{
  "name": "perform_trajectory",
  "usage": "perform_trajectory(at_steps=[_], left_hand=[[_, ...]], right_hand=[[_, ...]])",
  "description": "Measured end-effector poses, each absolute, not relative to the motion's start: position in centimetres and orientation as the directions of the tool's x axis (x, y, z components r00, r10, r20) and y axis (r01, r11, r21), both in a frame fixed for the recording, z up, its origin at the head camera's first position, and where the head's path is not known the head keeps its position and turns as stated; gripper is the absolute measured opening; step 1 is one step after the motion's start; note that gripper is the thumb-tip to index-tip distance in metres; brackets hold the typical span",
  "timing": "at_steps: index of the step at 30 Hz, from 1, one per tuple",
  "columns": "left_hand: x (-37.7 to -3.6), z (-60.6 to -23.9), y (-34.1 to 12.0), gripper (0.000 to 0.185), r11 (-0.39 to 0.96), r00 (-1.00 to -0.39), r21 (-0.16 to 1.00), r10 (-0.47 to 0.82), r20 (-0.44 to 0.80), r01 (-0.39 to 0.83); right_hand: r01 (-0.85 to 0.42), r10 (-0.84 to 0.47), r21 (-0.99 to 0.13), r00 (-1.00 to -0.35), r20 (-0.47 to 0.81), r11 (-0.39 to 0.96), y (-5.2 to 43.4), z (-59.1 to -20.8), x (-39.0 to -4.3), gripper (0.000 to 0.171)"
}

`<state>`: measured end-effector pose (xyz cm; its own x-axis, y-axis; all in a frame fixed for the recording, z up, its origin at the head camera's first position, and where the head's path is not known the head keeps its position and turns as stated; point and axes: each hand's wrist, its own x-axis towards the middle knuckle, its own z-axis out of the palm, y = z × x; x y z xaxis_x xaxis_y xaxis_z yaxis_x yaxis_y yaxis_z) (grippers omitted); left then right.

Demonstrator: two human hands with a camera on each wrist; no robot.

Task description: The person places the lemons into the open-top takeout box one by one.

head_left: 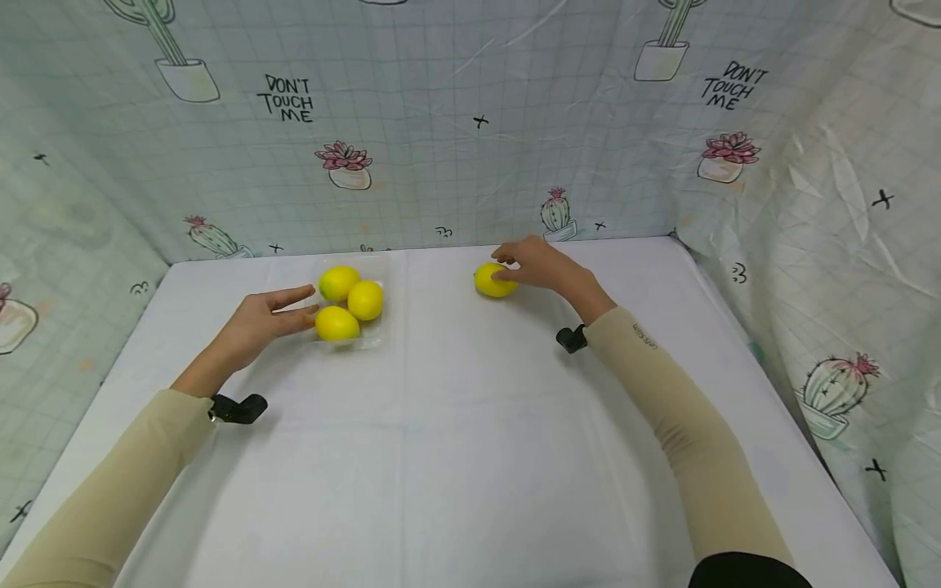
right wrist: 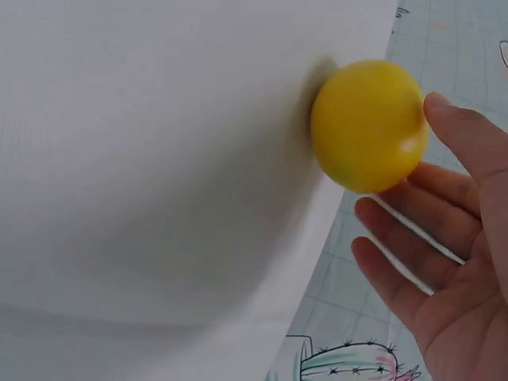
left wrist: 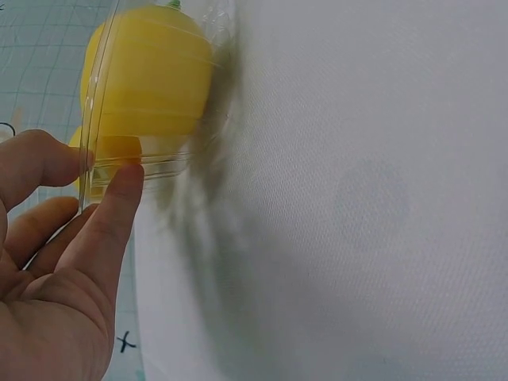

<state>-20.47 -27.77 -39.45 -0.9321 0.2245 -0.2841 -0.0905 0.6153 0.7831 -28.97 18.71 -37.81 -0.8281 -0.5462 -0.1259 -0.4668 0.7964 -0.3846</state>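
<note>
Nearest you, the white tablecloth (head_left: pixel 456 457) is lying bare between your 2 beige sleeves, giving broad open room across the front and middle of the table. A small black wrist mount (head_left: pixel 238 408) is sitting at your left cuff and another (head_left: pixel 571 338) at your right cuff.

Further out on the left, your left hand (head_left: pixel 253 324) is resting with fingers extended and relaxed, its fingertips (left wrist: pixel 123 178) touching the near wall of a clear plastic tray (head_left: pixel 367 339). It is not gripping anything. The tray is holding 3 lemons: the nearest lemon (head_left: pixel 337 323) is sitting just beside your fingertips, a second lemon (head_left: pixel 365 300) is lying to its right, and a third lemon (head_left: pixel 338 282) is lying behind. All 3 are crowding each other inside the tray.

On the right, well apart from the tray, your right hand (head_left: pixel 537 265) is reaching over a single lemon (head_left: pixel 494 280) lying loose on the cloth. The thumb (right wrist: pixel 468 131) is touching its side, while the other fingers are curving loosely past it without closing; the wrist view is showing a gap between them and the fruit.

An open strip of cloth is separating the tray from the loose lemon, with nothing blocking it.

Farthest away, the cactus-printed backdrop (head_left: pixel 470 122) is rising at the table's far edge, just behind both the tray and the loose lemon, and it is wrapping round the left and right edges too.
</note>
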Motion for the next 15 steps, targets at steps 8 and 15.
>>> perform_trajectory(at_steps=[8,15], left_hand=[[-20.5,-39.5,-27.8,0.079,0.609,-0.933,0.789,0.231,-0.277,-0.083],[-20.4,-39.5,-27.9,0.079,0.600,-0.933,0.794,0.228,-0.280,-0.092]], right_hand=[[-0.480,-0.560,-0.359,-0.813,-0.159,0.800,18.0,-37.5,-28.6,0.046],[-0.559,-0.646,-0.379,-0.747,-0.157,0.738,18.1,-36.9,-28.3,0.047]])
